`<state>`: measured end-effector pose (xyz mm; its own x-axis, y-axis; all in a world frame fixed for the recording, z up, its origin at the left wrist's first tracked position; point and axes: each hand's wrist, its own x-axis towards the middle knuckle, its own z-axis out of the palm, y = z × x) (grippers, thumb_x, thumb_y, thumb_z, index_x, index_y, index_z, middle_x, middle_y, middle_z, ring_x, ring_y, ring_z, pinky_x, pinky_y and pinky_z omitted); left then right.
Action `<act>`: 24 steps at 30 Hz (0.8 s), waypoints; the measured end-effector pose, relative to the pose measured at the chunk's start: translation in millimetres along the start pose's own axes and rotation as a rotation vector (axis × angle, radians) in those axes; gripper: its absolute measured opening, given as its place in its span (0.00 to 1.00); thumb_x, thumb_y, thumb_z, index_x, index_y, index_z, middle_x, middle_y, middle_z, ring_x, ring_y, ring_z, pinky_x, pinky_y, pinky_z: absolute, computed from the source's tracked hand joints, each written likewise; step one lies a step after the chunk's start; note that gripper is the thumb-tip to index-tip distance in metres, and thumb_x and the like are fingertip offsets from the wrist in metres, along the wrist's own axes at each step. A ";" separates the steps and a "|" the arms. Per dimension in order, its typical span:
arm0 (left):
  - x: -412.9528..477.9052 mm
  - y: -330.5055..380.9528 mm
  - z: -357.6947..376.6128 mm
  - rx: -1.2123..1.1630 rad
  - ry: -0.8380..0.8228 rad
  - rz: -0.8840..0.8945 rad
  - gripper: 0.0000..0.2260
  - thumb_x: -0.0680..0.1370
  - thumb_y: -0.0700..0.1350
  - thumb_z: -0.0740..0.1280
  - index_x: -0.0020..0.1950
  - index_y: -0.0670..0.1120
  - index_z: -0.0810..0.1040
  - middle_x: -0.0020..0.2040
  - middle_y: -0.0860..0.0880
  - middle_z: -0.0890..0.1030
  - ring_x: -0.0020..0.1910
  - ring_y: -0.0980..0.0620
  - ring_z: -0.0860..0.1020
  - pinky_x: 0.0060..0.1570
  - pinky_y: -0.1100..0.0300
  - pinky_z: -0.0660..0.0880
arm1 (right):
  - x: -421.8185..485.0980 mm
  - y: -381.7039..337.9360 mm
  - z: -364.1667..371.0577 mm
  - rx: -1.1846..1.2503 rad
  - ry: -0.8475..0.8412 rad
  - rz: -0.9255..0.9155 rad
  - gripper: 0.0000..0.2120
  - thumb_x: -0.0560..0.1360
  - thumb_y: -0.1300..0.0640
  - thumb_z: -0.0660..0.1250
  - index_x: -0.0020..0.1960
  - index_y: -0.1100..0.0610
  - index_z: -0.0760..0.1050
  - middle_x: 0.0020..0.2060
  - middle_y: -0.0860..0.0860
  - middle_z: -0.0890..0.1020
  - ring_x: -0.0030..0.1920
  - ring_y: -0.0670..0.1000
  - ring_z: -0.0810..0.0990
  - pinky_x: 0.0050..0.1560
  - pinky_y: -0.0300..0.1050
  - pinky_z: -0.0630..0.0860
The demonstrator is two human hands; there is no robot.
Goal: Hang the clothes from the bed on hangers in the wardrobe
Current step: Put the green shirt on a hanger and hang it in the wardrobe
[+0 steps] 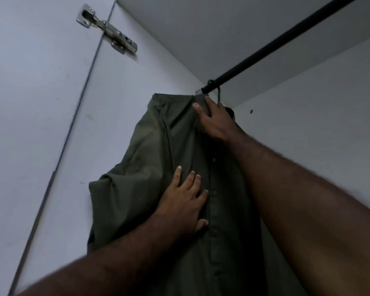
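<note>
Head view: dark olive buttoned shirt (150, 163) hangs creased on hanger (219, 97).

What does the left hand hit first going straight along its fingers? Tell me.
Left hand, flat on the shirt, would likely slide up into the right hand at the collar; depth unclear.

Bare left forearm (115, 259), hairy bare right forearm (297, 199), short trimmed nails on the fingers (189, 182).

Hanger (219, 96): only green hook shows, rest under shirt (158, 146). Shirt hem cut by bottom edge. Rod (286, 39) exits top edge.
</note>
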<state>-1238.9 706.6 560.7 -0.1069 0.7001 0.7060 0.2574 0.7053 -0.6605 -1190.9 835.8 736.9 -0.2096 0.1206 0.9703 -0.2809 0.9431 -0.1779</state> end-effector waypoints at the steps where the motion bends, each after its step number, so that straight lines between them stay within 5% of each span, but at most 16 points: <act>1: -0.7 0.2 -0.4 -0.009 0.001 -0.001 0.34 0.79 0.64 0.55 0.79 0.47 0.54 0.79 0.37 0.50 0.78 0.40 0.45 0.70 0.36 0.31 | 3.6 -2.9 4.5 0.014 -0.001 0.008 0.41 0.72 0.24 0.47 0.79 0.43 0.52 0.78 0.54 0.57 0.77 0.59 0.56 0.74 0.65 0.57; 7: -6.9 1.8 0.0 -0.033 -0.006 -0.010 0.33 0.78 0.62 0.58 0.78 0.45 0.58 0.78 0.36 0.52 0.78 0.39 0.48 0.69 0.36 0.31 | 23.3 -9.1 12.6 0.060 -0.199 0.040 0.41 0.73 0.24 0.47 0.77 0.48 0.61 0.74 0.52 0.67 0.73 0.55 0.65 0.74 0.54 0.61; 10: -7.5 3.7 0.8 -0.036 -0.024 -0.010 0.33 0.78 0.61 0.59 0.77 0.44 0.60 0.78 0.36 0.53 0.78 0.38 0.48 0.69 0.35 0.32 | 28.3 -8.4 10.7 0.068 -0.278 0.109 0.50 0.64 0.17 0.49 0.75 0.48 0.65 0.72 0.53 0.71 0.70 0.56 0.71 0.72 0.55 0.66; 12: -6.4 3.8 2.3 -0.033 -0.033 -0.008 0.33 0.78 0.62 0.59 0.77 0.44 0.60 0.78 0.36 0.53 0.78 0.39 0.47 0.70 0.35 0.32 | 22.5 -11.2 10.9 0.057 -0.243 0.119 0.51 0.64 0.18 0.51 0.76 0.49 0.63 0.73 0.54 0.69 0.70 0.57 0.71 0.71 0.54 0.66; 15: -5.4 3.2 3.4 -0.037 -0.057 -0.009 0.33 0.78 0.63 0.58 0.77 0.44 0.60 0.78 0.37 0.53 0.78 0.39 0.47 0.71 0.34 0.33 | 7.4 -10.0 15.8 0.046 -0.207 0.093 0.35 0.78 0.34 0.57 0.78 0.53 0.59 0.73 0.56 0.68 0.70 0.58 0.70 0.69 0.48 0.67; 20: -8.3 3.1 -9.9 -0.059 -0.144 -0.026 0.36 0.77 0.67 0.56 0.78 0.47 0.59 0.79 0.39 0.52 0.78 0.40 0.46 0.71 0.34 0.35 | -35.9 0.5 18.1 -0.132 -0.095 0.152 0.48 0.71 0.31 0.61 0.80 0.56 0.50 0.76 0.58 0.61 0.74 0.59 0.64 0.72 0.57 0.65; 24: -20.7 7.8 -23.6 -0.289 -0.192 -0.070 0.35 0.76 0.65 0.60 0.77 0.48 0.60 0.79 0.39 0.52 0.78 0.41 0.46 0.73 0.38 0.36 | -84.0 -3.3 12.6 -0.342 -0.238 0.140 0.44 0.76 0.36 0.63 0.80 0.57 0.46 0.78 0.58 0.58 0.76 0.59 0.60 0.73 0.58 0.62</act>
<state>-1212.0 694.9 547.0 -0.3053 0.6788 0.6678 0.5015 0.7108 -0.4932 -1184.2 818.6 653.9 -0.4445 0.2181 0.8688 0.0834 0.9758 -0.2022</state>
